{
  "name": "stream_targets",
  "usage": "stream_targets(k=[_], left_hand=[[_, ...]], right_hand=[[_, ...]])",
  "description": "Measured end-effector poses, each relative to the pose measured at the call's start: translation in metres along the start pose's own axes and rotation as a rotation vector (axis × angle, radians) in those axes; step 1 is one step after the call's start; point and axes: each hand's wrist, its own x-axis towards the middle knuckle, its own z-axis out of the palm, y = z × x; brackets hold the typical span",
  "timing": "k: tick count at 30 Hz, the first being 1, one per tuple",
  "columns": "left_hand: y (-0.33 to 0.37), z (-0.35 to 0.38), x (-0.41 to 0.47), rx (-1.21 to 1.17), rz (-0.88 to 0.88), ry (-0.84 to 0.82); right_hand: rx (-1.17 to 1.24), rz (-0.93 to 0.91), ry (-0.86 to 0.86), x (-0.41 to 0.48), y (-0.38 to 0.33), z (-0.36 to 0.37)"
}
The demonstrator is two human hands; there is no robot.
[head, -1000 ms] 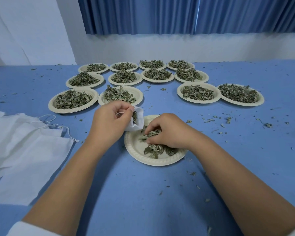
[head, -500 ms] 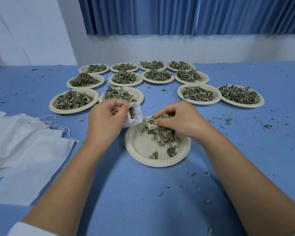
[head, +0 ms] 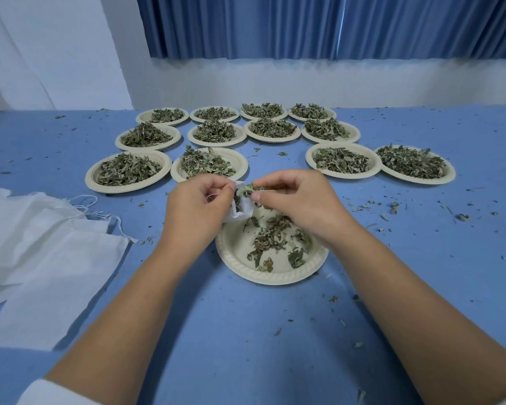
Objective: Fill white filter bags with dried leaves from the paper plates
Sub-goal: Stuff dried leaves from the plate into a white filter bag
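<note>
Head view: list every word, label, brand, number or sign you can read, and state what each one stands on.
No text to quote: nothing readable shows in this view.
Paper plates: plain, no print.
Filter bag, held by the left hand while the right hand pinches dried leaves at its mouth: plain white.
Spare white bags: no label visible.
Blue table and curtain: no sign or number.

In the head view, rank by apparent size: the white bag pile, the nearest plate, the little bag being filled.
1. white bag pile
2. nearest plate
3. little bag, partly hidden by the left hand
</note>
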Motion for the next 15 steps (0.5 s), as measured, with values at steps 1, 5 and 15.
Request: stream_targets(k=[1, 5, 15], left_hand=[[0.001, 0.001, -0.001, -0.007, -0.008, 0.0], [0.006, 0.001, -0.004, -0.008, 0.01, -0.018], [0.009, 0.006, -0.01, -0.001, 0.006, -0.075]], right_hand=[[-0.058, -0.001, -0.007, 0.0, 0.001, 0.002], [-0.263, -0.005, 0.025, -0.002, 0.003, 0.007], [0.039, 0.129, -0.085, -0.003, -0.002, 0.005]])
